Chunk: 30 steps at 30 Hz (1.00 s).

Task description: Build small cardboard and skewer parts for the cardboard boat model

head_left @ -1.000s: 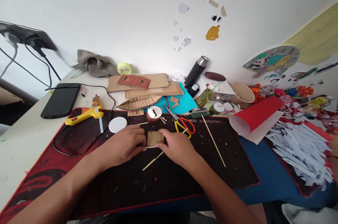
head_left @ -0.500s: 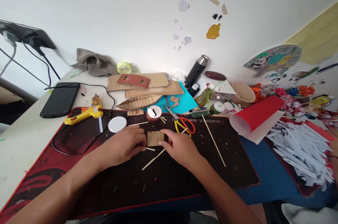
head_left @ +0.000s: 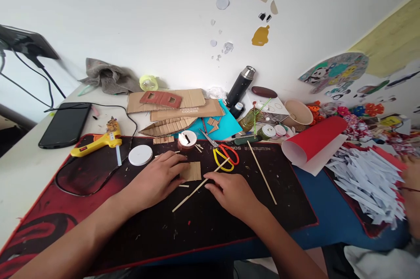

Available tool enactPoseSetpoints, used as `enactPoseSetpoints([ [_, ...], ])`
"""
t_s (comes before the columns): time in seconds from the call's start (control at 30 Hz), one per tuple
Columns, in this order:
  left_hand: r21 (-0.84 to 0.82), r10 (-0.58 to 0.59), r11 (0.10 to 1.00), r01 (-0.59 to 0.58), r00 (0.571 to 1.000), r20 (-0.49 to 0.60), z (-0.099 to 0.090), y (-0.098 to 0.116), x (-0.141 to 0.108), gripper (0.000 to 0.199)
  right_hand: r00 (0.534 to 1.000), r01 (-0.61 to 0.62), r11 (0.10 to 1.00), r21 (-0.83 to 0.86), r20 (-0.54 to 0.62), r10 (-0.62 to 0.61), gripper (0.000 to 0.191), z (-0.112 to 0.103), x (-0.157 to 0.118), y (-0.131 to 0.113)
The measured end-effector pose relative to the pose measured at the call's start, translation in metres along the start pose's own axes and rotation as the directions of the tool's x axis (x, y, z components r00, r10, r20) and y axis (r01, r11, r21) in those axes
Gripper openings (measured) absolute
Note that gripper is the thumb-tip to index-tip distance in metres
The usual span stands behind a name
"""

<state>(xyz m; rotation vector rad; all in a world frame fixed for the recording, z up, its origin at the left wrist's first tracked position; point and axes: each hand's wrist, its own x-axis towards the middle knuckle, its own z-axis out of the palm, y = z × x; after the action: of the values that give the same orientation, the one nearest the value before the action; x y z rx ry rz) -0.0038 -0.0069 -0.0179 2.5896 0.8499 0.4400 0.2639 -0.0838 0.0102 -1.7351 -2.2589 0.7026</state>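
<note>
The left hand [head_left: 160, 178] curls at the left edge of a small rectangular piece of tan cardboard [head_left: 193, 171], which lies flat on the black-and-red fabric mat [head_left: 138, 237]; whether it pinches or presses cannot be told. The right hand [head_left: 231, 189] has thumb and forefinger slightly parted at a long, pale wooden stick [head_left: 188, 196]; contact is unclear. The stick lies diagonally, its upper end across the looped handles of yellow-and-red plastic scissors [head_left: 226, 156], obstructing them. A round white lid [head_left: 140, 155] and a yellow plastic glue gun [head_left: 101, 143] lie left. Behind: corrugated, boat-shaped cardboard [head_left: 168, 127].
</note>
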Motion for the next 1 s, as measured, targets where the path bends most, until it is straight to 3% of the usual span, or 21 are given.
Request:
enactPoseSetpoints([
  [0.2,-0.047,0.033,0.998,-0.032,0.999,0.025,0.005,0.0,0.001,0.026,0.997,-0.001,0.998,-0.064,0.071,0.006,0.027,0.008,0.005,-0.009],
  [0.4,-0.088,0.017,0.996,-0.015,1.0,0.013,0.004,-0.001,0.002,0.023,0.999,-0.007,0.999,-0.033,0.045,0.008,0.017,0.013,0.006,-0.005],
  [1.0,-0.014,0.016,1.0,-0.016,1.0,0.013,0.008,-0.004,0.001,0.031,0.995,0.053,0.998,-0.016,0.084,-0.052,0.017,0.01,0.0,0.001],
])
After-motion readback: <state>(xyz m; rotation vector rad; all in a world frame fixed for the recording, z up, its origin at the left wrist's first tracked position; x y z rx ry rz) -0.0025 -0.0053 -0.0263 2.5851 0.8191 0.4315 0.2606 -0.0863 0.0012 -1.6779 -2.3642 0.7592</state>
